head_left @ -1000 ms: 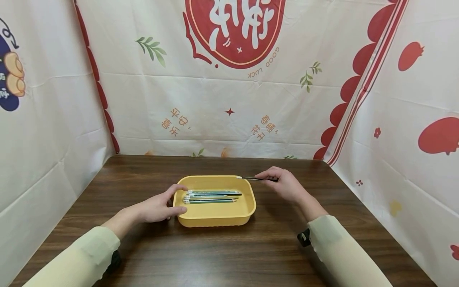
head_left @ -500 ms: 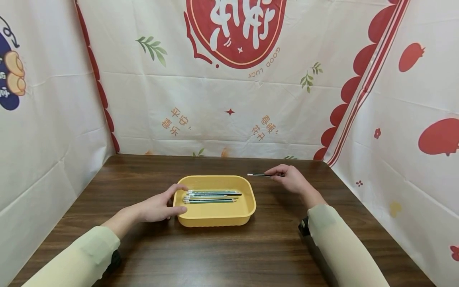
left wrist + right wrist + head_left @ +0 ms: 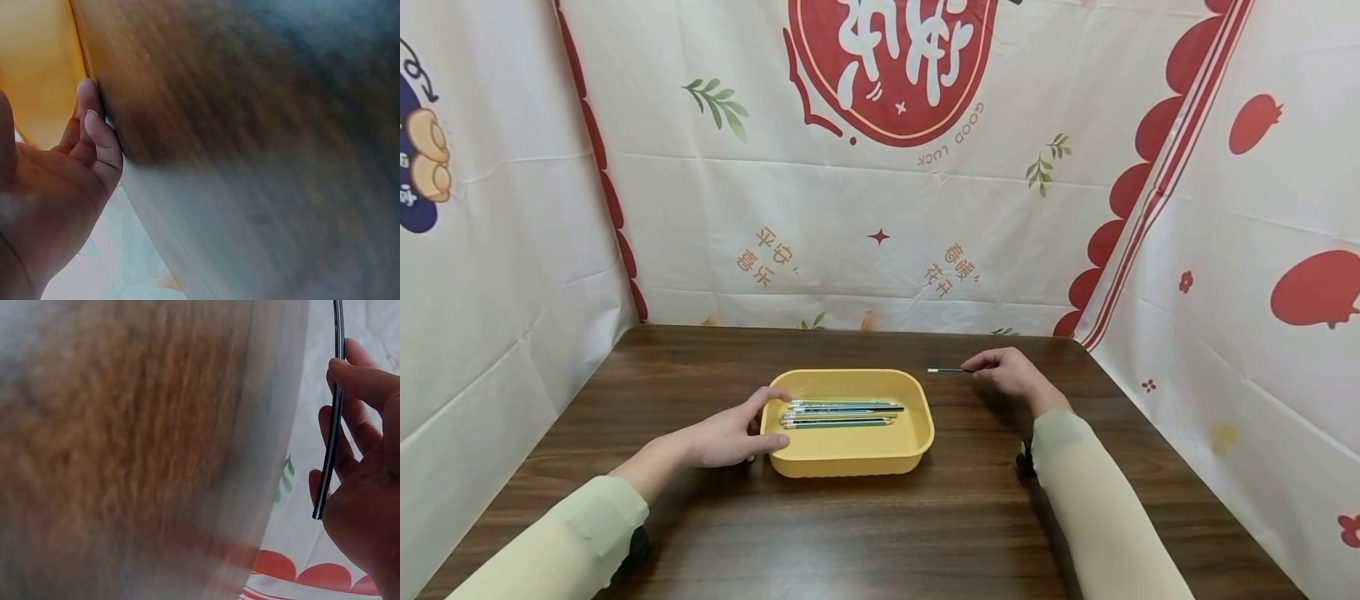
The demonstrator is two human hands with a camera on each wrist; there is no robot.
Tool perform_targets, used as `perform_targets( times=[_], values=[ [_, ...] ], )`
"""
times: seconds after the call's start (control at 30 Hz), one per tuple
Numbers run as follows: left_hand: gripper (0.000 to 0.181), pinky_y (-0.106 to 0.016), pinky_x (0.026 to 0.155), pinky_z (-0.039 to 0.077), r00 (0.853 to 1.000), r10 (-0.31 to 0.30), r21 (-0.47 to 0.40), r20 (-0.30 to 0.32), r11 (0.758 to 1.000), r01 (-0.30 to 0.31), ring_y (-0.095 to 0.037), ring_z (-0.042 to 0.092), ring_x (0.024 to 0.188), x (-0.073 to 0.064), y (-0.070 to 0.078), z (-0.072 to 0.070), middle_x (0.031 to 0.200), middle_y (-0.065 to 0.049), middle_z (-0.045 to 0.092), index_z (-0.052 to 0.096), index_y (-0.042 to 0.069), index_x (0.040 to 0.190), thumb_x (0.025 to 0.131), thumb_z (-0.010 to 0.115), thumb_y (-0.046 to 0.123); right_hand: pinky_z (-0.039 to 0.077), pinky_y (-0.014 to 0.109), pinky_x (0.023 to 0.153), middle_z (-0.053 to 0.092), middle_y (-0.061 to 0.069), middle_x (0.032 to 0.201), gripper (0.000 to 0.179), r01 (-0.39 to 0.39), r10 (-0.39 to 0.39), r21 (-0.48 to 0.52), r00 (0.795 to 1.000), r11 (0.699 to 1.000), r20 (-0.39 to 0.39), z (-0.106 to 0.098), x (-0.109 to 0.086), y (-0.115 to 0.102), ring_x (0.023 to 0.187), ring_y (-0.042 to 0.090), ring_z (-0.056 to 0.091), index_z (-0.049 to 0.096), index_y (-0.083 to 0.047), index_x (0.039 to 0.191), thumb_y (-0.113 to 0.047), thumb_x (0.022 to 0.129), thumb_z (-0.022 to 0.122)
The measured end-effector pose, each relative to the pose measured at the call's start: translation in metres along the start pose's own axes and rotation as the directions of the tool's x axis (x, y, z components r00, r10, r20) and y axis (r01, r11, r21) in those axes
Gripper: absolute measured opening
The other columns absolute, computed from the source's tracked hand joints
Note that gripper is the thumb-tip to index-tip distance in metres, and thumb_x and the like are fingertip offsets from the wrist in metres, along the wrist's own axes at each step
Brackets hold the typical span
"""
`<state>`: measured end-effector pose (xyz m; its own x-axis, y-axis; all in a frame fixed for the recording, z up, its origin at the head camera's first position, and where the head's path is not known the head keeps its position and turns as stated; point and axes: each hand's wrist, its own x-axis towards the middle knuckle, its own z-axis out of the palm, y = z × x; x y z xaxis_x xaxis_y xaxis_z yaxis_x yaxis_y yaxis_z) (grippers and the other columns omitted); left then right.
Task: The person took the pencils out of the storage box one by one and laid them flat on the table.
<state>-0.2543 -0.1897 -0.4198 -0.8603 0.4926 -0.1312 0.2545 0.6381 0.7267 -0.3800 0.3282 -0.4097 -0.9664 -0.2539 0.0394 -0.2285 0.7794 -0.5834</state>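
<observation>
My left hand (image 3: 726, 435) holds the left end of a yellow plastic tray (image 3: 850, 467), its thumb and forefinger over the rim and other fingers against the outside wall. Inside the tray lie several pencils (image 3: 842, 422), side by side, with their white ends to the left. To the right of the tray's far corner, my right hand (image 3: 1009, 372) pinches a dark pencil (image 3: 950, 370) between thumb and fingertips, its white end facing the tray. In the right wrist view, this black pencil (image 3: 331, 440) runs along the palm and its lower end looks blunt.
The tray stands on a dark wood-grain table (image 3: 842, 542). A printed white cloth (image 3: 865, 200) hangs at the back edge, with more cloth to the left and right. Black straps sit at both sleeve cuffs.
My right hand has carried the dark pencil off to the right, from over the tray's far right corner to beside it. The left hand and the tray have stayed in place.
</observation>
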Motion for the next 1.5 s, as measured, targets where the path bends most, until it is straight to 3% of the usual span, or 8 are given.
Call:
perform_targets(
  times=[0.33, 0.87, 1.13, 1.5],
  values=[
    [0.071, -0.040, 0.074, 0.050, 1.000, 0.000, -0.009, 0.008, 1.000, 0.000, -0.023, 0.061, 0.079, 0.001, -0.001, 0.002, 0.113, -0.014, 0.061, 0.034, 0.032, 0.159, 0.104, 0.073, 0.052, 0.047, 0.036, 0.091, 0.078, 0.013, 0.124, 0.024, -0.046, 0.046, -0.001, 0.997, 0.999, 0.056, 0.007, 0.011, 0.017, 0.108, 0.026, 0.059, 0.082, -0.009, 0.124, -0.008, 0.103, 0.071],
    [0.072, -0.040, 0.079, 0.046, 1.000, 0.009, 0.025, -0.007, 1.000, -0.009, -0.024, 0.060, 0.091, 0.001, -0.001, 0.000, 0.131, -0.018, 0.057, 0.033, 0.031, 0.160, 0.104, 0.073, 0.053, 0.051, 0.050, 0.108, 0.080, 0.012, 0.124, 0.026, -0.054, 0.057, -0.036, 0.994, 0.998, 0.093, 0.007, 0.024, 0.016, 0.119, 0.029, 0.065, 0.083, -0.010, 0.124, -0.004, 0.104, 0.067],
    [0.073, -0.041, 0.082, 0.046, 1.000, 0.002, 0.030, -0.006, 1.000, -0.001, -0.028, 0.061, 0.100, 0.001, -0.001, 0.000, 0.136, -0.019, 0.055, 0.033, 0.031, 0.160, 0.104, 0.073, 0.054, 0.039, 0.065, 0.121, 0.080, 0.013, 0.126, 0.026, -0.064, 0.071, -0.088, 0.994, 0.994, 0.083, 0.009, 0.028, 0.013, 0.125, 0.034, 0.067, 0.082, -0.012, 0.125, -0.008, 0.105, 0.066],
    [0.072, -0.042, 0.084, 0.046, 1.000, 0.006, 0.033, -0.005, 0.999, -0.005, -0.028, 0.060, 0.104, 0.002, -0.001, 0.000, 0.137, -0.019, 0.055, 0.033, 0.031, 0.160, 0.104, 0.073, 0.054, 0.026, 0.073, 0.125, 0.079, 0.014, 0.125, 0.027, -0.101, 0.107, -0.069, 0.991, 0.992, 0.079, 0.011, 0.029, 0.014, 0.124, 0.035, 0.066, 0.082, -0.012, 0.126, -0.008, 0.104, 0.066]
  ],
)
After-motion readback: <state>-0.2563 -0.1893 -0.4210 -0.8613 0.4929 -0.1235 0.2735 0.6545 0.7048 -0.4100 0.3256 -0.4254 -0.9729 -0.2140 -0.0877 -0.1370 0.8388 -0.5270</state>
